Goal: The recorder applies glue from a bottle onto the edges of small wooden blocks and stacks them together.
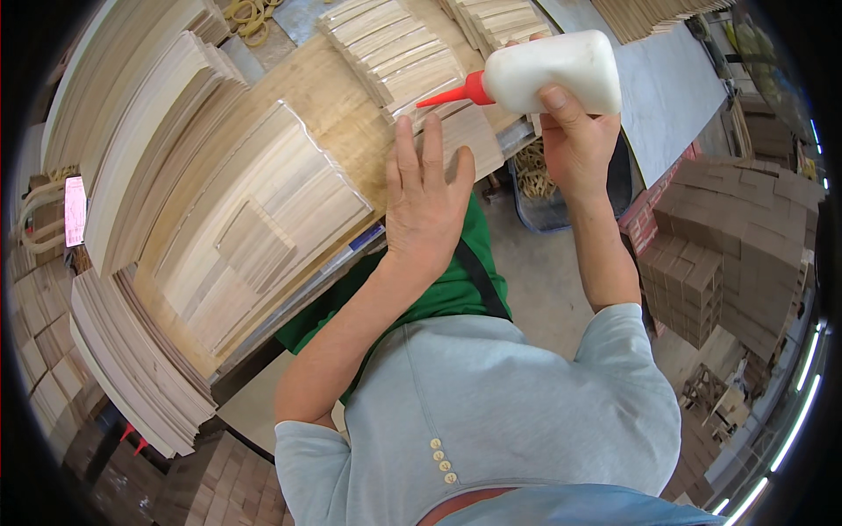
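My right hand [581, 145] grips a white squeeze bottle [557, 72] with a red cap, tipped on its side. The bottle's long red nozzle [443, 95] points left, its tip just above the row of thin wooden pieces [396, 48]. My left hand [421, 197] rests on the near end of that row with fingers stretched out and apart, close below the nozzle tip. White lines run along the edges of several pieces. Left of my hand, a wooden panel [307, 188] lies flat with a white bead along its edges and a small wooden piece [254, 245] on top.
Tall stacks of curved wooden panels [132, 158] stand along the left. Another row of pieces [500, 22] lies at the far side. A dark bin [574, 215] with tan bands sits below the bench edge. Boxlike brown stacks [728, 237] stand at right.
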Available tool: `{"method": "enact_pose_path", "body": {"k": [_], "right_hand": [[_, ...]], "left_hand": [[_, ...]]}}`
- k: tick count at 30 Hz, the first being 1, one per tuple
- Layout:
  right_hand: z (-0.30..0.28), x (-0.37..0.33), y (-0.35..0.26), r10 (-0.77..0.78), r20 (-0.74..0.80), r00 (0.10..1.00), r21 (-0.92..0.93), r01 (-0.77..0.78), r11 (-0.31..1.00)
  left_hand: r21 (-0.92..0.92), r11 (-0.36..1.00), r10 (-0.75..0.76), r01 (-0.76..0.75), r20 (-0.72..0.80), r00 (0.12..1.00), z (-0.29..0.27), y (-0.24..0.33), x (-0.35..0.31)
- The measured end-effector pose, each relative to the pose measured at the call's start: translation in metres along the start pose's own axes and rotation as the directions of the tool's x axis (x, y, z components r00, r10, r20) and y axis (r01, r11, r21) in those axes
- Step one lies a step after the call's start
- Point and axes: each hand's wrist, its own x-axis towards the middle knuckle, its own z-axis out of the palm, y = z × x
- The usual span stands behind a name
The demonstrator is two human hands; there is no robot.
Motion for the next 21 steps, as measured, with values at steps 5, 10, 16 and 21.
{"method": "enact_pose_path", "body": {"k": [5,10,16,21], "right_hand": [[-0.002,0.002,-0.005,0.033,-0.001,0.999,0.081,-0.033,0.996],[-0.003,0.001,0.001,0.02,-0.008,1.0,0.073,-0.02,0.997],[0.0,0.001,0.004,0.044,0.019,0.999,0.065,-0.046,0.997],[-0.002,0.002,0.008,0.082,0.046,0.996,0.019,-0.083,0.996]], "left_hand": [[-0.062,0.998,-0.017,0.014,-0.046,0.999,0.006,-0.004,0.001],[-0.104,0.994,0.024,-0.029,-0.048,0.999,0.004,-0.006,-0.004],[-0.158,0.986,0.035,-0.045,-0.066,0.997,0.007,-0.004,-0.008],[-0.152,0.987,0.049,-0.061,-0.084,0.995,0.01,-0.006,-0.01]]}}
